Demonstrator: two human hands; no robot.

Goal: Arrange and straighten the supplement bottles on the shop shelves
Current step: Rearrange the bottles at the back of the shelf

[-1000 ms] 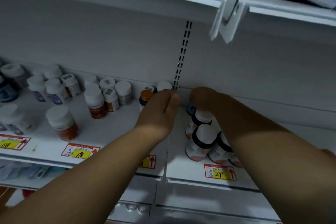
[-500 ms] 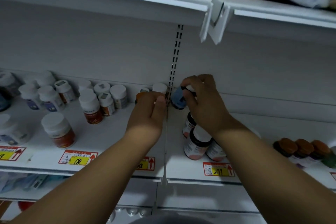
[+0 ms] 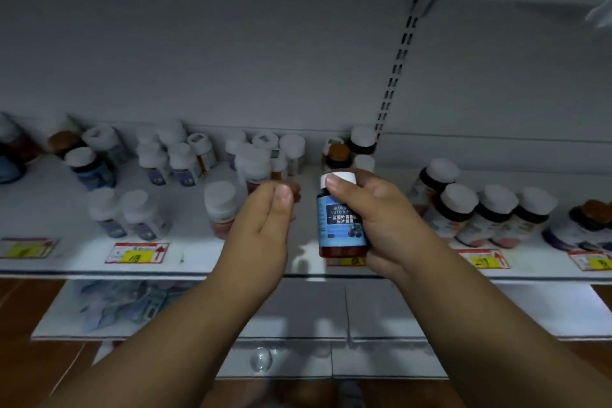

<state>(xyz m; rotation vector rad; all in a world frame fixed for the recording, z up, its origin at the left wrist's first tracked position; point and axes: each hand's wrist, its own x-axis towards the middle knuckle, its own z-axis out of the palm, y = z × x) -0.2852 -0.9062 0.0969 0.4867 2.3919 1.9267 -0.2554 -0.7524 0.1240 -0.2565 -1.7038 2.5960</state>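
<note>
blue-label bottle (image 3: 341, 220) now off shelf (image 3: 82, 270), upright in right grip (image 3: 381, 225); left grip (image 3: 261, 232) loose, empty

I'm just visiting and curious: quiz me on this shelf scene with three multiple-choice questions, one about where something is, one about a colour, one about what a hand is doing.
1. Where is the blue-labelled bottle with the white cap?
A. lifted in front of the white shelf
B. lying on the floor
C. on the top shelf

2. What colour is the cap of the dark bottle just behind the held one?
A. green
B. brown-orange
C. pink

3. What is the left hand doing?
A. gripping a bottle
B. holding a price tag
C. open, holding nothing

Answers: 1 A, the right hand holds it upright off the shelf; 2 B, its cap is brown-orange; 3 C, its fingers are straight and nothing lies in them.
</note>
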